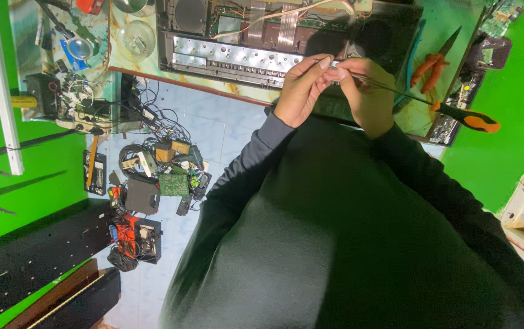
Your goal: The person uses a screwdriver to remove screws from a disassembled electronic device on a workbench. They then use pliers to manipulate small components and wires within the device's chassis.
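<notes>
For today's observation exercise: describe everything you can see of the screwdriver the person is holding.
The screwdriver has a long, thin, dark metal shaft and an orange and black handle that looks like plastic. It lies nearly level, sloping down to the right, above the edge of the workbench. The right hand grips the shaft partway along, and the left hand pinches near the tip with its fingertips. The handle end sticks out free, touching nothing visible.

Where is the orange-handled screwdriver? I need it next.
In the head view, the screwdriver is at upper right, held by the right hand, its tip pinched by the left hand, above the workbench edge, near orange pliers.
</notes>
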